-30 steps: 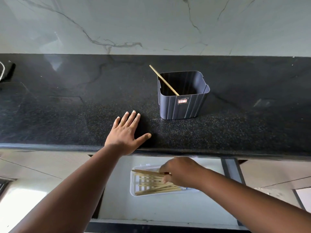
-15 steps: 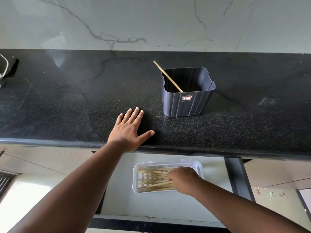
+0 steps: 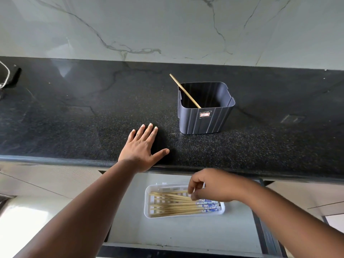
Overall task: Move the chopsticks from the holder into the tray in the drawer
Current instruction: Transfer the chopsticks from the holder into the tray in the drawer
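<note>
beside the holder [image 3: 204, 116], flat left hand [image 3: 140, 148] on black counter [image 3: 74, 118]

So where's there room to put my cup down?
The black counter is bare between the left hand and the dark thing at its far left, and also right of the holder. The drawer floor is bare in front of the tray. The tray itself is crowded with chopsticks.

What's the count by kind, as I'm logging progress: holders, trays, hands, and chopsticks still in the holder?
Holder: 1
Tray: 1
Chopstick in the holder: 1
Hands: 2, left hand and right hand
Total: 5
</note>
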Action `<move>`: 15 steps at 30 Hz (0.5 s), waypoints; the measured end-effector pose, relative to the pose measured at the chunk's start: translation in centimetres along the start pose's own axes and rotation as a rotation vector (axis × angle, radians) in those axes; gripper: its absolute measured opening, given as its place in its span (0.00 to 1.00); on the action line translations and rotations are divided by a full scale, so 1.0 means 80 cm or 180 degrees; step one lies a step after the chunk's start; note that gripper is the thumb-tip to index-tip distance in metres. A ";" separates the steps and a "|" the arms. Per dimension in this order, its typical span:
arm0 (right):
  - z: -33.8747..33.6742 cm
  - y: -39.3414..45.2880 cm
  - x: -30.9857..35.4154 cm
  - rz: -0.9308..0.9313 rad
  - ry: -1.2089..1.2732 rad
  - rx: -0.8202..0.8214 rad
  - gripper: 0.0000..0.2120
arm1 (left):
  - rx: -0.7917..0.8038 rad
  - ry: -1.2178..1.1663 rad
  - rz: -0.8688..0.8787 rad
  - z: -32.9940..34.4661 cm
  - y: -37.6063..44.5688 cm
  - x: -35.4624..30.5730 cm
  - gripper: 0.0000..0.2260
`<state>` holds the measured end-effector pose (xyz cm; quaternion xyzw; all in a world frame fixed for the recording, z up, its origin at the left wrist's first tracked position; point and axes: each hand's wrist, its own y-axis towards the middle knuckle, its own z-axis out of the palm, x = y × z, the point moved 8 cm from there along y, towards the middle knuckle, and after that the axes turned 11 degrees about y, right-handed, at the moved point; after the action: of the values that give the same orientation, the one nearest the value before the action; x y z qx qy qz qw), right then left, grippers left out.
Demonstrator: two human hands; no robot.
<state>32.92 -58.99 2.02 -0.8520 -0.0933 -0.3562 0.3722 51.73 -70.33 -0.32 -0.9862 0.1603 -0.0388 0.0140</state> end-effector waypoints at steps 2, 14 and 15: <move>-0.014 -0.029 0.042 -0.0277 0.0394 0.0316 0.06 | -0.0012 -0.0004 -0.0001 0.000 0.000 0.000 0.46; -0.234 -0.019 0.128 -0.1056 0.0665 -0.2560 0.05 | 0.0010 -0.0004 -0.0018 0.001 0.000 0.000 0.46; -0.238 -0.006 0.127 -0.0911 0.0478 -0.2634 0.06 | 0.0011 -0.0004 -0.0023 0.002 0.000 0.000 0.46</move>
<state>29.84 -73.10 18.07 -0.8795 -0.0324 -0.4724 -0.0475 51.74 -70.33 -0.45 -0.9868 0.1566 -0.0385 0.0157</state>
